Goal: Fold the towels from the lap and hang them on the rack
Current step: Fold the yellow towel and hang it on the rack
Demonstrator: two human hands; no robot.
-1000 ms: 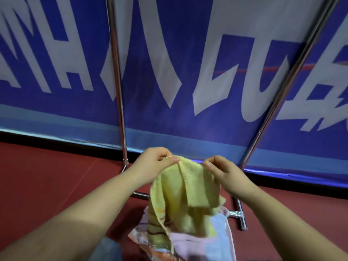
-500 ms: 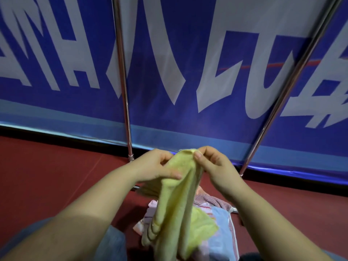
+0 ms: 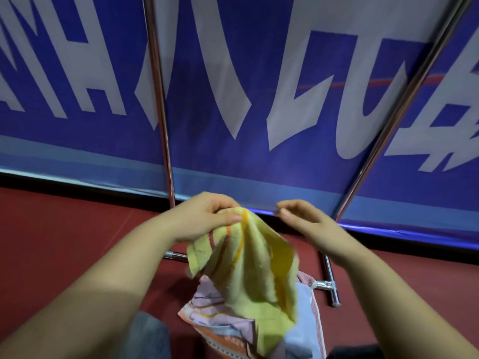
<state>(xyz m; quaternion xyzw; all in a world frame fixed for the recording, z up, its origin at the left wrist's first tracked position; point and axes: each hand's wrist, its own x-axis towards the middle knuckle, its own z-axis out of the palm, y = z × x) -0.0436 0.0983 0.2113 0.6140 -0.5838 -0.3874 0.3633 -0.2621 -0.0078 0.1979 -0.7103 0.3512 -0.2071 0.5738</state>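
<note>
— Where's the towel?
— My left hand (image 3: 207, 216) pinches the yellow towel (image 3: 248, 265) at its top edge; it hangs below, over the pile (image 3: 223, 322) on my lap.
— The right?
— My right hand (image 3: 308, 224) is just right of it, fingers loose, holding nothing.

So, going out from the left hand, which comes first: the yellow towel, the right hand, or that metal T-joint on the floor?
In the head view, from the left hand:
1. Yellow towel, pinched in its fingers, hanging just below.
2. Right hand, across the gap to the right, holding nothing.
3. Metal T-joint, low on the red floor to the right, past the towel.
</note>
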